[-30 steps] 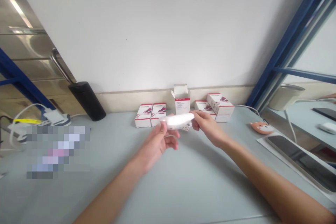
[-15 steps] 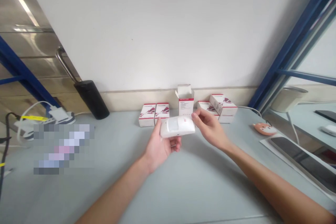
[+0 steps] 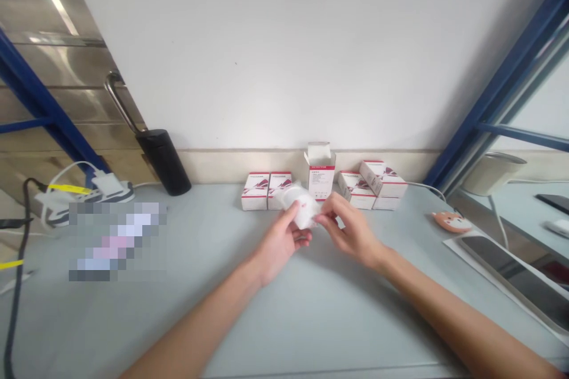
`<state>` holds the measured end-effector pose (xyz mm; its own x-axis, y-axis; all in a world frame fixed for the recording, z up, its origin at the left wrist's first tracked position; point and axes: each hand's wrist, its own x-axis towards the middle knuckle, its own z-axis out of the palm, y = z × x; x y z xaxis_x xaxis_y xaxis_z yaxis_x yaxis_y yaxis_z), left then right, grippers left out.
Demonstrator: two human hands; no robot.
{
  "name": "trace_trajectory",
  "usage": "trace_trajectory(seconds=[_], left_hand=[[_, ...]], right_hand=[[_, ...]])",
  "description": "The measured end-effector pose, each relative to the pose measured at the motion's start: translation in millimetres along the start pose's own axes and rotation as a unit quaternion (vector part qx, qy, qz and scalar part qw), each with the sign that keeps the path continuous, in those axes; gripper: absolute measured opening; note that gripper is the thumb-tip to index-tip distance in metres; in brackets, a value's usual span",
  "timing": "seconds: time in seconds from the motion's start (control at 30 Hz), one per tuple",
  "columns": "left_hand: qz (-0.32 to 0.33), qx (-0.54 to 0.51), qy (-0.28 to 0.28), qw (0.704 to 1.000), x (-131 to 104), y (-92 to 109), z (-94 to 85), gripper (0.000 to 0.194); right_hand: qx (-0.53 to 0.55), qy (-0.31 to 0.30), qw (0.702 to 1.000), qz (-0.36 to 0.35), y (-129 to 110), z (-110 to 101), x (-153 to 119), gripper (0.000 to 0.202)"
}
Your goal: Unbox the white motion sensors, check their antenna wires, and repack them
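Note:
Crinkled, see-through plastic seems to wrap the white detector point(image 3: 303, 207) above the middle of the desk. My left hand point(image 3: 281, 244) grips it from the left, thumb in front and fingers curled beneath. At its right end, my right hand point(image 3: 353, 230) pinches what looks like the edge of the plastic wrap. Just behind the hands, an open box point(image 3: 320, 180) with "DETECTOR" on a red band stands upright, its flap raised. Closed boxes of a similar print lie on both sides: a pair point(image 3: 255, 190) on the left and a small stack point(image 3: 383, 180) on the right.
A black cylinder point(image 3: 165, 163) stands near the wall at the back left. Power strips with cables point(image 3: 106, 185) lie at the far left, near a blurred-out patch. On the right are an orange animal-faced mouse point(image 3: 452, 222) and a dark keyboard-like slab point(image 3: 511, 272).
The detector has turned from lying broadside to a steeper, end-on tilt. My right hand has shifted slightly down with its fingers drawn together at the wrap. The camera view has moved a little.

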<state>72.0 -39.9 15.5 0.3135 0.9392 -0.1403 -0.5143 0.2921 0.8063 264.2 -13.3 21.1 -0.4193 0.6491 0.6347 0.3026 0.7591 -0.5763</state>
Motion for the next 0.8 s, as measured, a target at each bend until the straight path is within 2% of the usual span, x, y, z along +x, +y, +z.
trace_trajectory(seconds=[0.1, 0.3, 0.43, 0.5, 0.53, 0.63, 0.67, 0.73, 0.8], left_hand=[[0.04, 0.039, 0.007, 0.998, -1.5, -1.5, -0.1, 0.049], [0.103, 0.155, 0.028, 0.982, -4.8, -0.8, -0.7, 0.052], [0.13, 0.221, 0.04, 0.966, -2.5, 0.8, -4.2, 0.056], [0.147, 0.256, 0.035, 0.955, -1.7, 0.9, -5.0, 0.06], [0.157, 0.272, 0.023, 0.949, -1.7, 0.8, -4.9, 0.061], [0.176, 0.293, -0.03, 0.939, -3.4, -0.2, -3.3, 0.06], [0.177, 0.299, -0.042, 0.937, -4.1, -1.0, -2.7, 0.059], [0.177, 0.313, -0.037, 0.932, -4.8, -3.4, -1.9, 0.059], [0.187, 0.336, -0.012, 0.923, -4.6, -7.3, -2.0, 0.058]], right_hand=[[0.053, -0.033, 0.998, 0.028, -6.4, -2.8, 0.8, 0.029], [0.145, -0.114, 0.966, 0.178, -9.1, -5.0, 2.2, 0.038], [0.098, -0.057, 0.969, 0.222, 1.3, 1.2, 2.2, 0.045], [0.087, -0.036, 0.97, 0.222, 6.9, 3.9, 1.6, 0.051], [0.098, -0.041, 0.971, 0.214, 8.9, 4.9, 1.2, 0.062], [0.174, -0.065, 0.968, 0.166, 11.1, 7.1, -0.4, 0.116], [0.198, -0.068, 0.966, 0.152, 10.5, 7.7, -0.8, 0.128], [0.217, -0.06, 0.964, 0.139, 8.6, 8.6, -1.5, 0.137], [0.201, -0.05, 0.97, 0.129, 7.0, 9.2, -2.0, 0.134]])
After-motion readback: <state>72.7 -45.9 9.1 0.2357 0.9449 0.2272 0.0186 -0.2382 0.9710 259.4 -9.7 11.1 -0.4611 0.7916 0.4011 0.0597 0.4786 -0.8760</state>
